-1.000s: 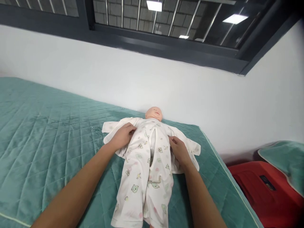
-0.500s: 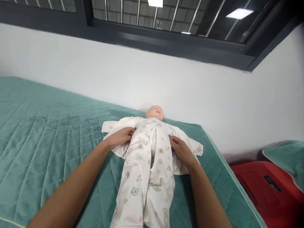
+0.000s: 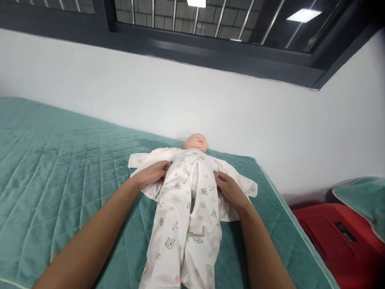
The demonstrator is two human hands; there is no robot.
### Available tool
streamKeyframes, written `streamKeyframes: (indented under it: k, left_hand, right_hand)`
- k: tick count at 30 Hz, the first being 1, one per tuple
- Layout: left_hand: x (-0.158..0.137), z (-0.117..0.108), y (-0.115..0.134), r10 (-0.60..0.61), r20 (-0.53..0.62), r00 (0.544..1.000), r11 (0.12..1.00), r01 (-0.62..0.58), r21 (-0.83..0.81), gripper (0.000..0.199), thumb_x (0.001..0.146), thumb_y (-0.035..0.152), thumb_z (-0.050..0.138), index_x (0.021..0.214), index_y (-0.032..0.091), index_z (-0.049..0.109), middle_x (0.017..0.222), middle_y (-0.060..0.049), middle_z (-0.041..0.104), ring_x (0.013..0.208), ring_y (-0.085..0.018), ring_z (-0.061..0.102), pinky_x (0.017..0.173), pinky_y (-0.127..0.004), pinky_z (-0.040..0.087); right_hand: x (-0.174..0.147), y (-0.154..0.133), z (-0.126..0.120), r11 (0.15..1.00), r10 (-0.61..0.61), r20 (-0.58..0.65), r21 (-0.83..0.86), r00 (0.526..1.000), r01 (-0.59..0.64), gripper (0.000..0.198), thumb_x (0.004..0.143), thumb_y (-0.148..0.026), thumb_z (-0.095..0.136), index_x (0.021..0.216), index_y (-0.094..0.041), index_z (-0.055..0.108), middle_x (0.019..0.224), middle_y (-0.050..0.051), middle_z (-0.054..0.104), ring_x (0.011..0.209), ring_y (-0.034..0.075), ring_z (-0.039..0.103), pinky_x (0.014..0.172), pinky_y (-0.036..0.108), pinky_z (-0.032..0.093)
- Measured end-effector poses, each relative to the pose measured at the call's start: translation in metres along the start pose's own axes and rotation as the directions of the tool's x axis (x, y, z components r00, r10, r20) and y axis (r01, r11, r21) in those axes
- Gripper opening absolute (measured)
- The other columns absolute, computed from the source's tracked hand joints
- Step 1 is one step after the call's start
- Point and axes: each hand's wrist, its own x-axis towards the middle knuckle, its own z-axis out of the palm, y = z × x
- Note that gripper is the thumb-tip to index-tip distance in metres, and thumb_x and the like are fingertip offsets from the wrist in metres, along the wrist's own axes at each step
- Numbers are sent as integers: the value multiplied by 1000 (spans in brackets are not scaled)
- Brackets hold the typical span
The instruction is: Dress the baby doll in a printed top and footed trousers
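A baby doll (image 3: 196,142) lies on its back with its head toward the wall. White baby pants (image 3: 171,224) printed with small animals lie over its front, legs stretching toward me and a slit at the crotch. Under them a white baby shirt (image 3: 240,178) spreads out, sleeves to both sides. My left hand (image 3: 154,174) is closed with its fingertips at the left upper edge of the pants. On the opposite edge, my right hand (image 3: 230,188) pinches the cloth between thumb and fingers. Some fingertips are hidden by the fabric.
A green quilted cover (image 3: 75,172) lies beneath everything, its piped edge running down on the right. Beyond it stands a red plastic object (image 3: 337,241) with green cloth (image 3: 363,200) over it. A white wall (image 3: 135,88) and a dark window frame (image 3: 210,52) rise behind.
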Motion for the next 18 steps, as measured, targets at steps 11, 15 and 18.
streamKeyframes:
  k: [11,15,18]
  left_hand:
    - [-3,1,6,9,28,1000,999,-11,52,26,69,26,65,95,23,64,83,-4,72,87,-25,66,73,-33,53]
    - [-2,2,8,18,24,1000,996,-20,91,21,69,27,64,89,22,66,79,-4,72,88,-26,66,74,-34,52]
    - [-1,3,8,6,10,1000,994,-7,105,17,70,28,62,85,22,68,73,-4,71,86,-27,67,74,-34,51]
  right_hand:
    - [4,1,-4,1000,14,88,-14,996,-13,34,84,-50,53,68,-20,53,59,-5,45,56,12,38,53,25,31]
    - [5,2,-5,999,-4,106,-40,994,8,35,85,-46,51,62,-20,46,58,-5,42,55,11,35,52,25,29]
    - [5,3,-5,999,-2,86,-46,996,6,35,82,-45,54,59,-20,45,56,-5,43,55,11,35,50,24,28]
